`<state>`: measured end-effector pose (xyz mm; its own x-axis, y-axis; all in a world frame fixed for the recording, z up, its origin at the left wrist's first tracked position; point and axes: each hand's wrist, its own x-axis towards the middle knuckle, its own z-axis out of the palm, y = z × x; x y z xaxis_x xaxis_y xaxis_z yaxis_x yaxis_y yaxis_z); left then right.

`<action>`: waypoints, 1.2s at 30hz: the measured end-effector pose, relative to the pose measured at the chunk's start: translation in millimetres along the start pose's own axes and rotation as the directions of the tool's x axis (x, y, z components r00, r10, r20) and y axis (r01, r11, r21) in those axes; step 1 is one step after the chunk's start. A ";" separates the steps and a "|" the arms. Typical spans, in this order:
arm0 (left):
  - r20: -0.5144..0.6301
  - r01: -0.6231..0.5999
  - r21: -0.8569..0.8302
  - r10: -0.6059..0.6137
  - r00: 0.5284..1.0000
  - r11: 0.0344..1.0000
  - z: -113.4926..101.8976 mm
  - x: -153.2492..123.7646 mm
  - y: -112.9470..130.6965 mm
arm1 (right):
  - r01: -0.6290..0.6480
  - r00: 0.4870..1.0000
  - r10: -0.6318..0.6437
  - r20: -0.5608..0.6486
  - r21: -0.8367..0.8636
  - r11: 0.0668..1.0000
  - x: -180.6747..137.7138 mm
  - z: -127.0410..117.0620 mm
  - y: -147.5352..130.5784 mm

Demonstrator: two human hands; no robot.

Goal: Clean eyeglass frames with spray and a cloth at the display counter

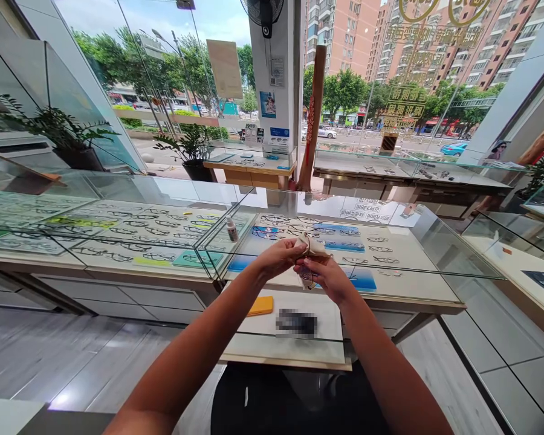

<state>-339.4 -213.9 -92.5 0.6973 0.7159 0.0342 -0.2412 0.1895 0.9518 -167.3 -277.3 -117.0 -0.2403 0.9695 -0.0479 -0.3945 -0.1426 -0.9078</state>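
Both hands meet in front of me, above the glass display counter. A pale cleaning cloth is bunched between them, folded around a thin-framed pair of eyeglasses. My left hand is closed, pinching the eyeglasses at the cloth's left side. My right hand is closed too, its fingers gripping the cloth against the eyeglasses from the right. The fingers and cloth hide most of the frame and lenses. On the glass to the left, a small spray bottle stands upright.
Below my hands, a low shelf holds an orange-yellow flat item and a pixelated dark object. Rows of eyeglasses lie inside the cases. Glass edges run on both sides. Farther back are a potted plant and a wooden post.
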 end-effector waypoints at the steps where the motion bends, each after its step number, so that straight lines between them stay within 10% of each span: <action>1: 0.001 -0.011 -0.010 0.011 1.000 1.000 0.7 0.6 -1.3 | 0.016 1.000 -0.016 0.001 0.010 1.000 -0.2 0.6 0.5; 9: -0.100 -0.028 -0.054 0.023 0.995 0.998 -5.8 -0.9 -5.8 | 0.106 0.991 -0.122 -0.051 -0.249 0.963 -4.9 -6.1 2.9; 17: -0.065 0.060 -0.054 -0.063 0.996 0.997 -8.8 -7.9 1.4 | 0.386 0.880 -0.475 0.023 -0.619 0.684 -17.5 -8.3 -1.5; 29: -0.071 0.040 0.039 -0.038 0.997 0.998 -23.8 -4.4 -2.4 | 0.328 0.906 -0.422 -0.044 -0.557 0.763 -8.4 -6.2 -3.4; 36: -0.150 -0.151 0.160 0.175 0.973 0.976 -44.7 18.2 -9.6 | 0.246 0.917 -0.348 -0.194 -0.412 0.877 40.3 -3.0 9.8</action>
<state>-354.6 -172.6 -114.7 0.5346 0.8309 0.1543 -0.2329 -0.0306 0.9720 -178.1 -239.0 -129.1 0.0894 0.9775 0.1911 -0.0397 0.1953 -0.9799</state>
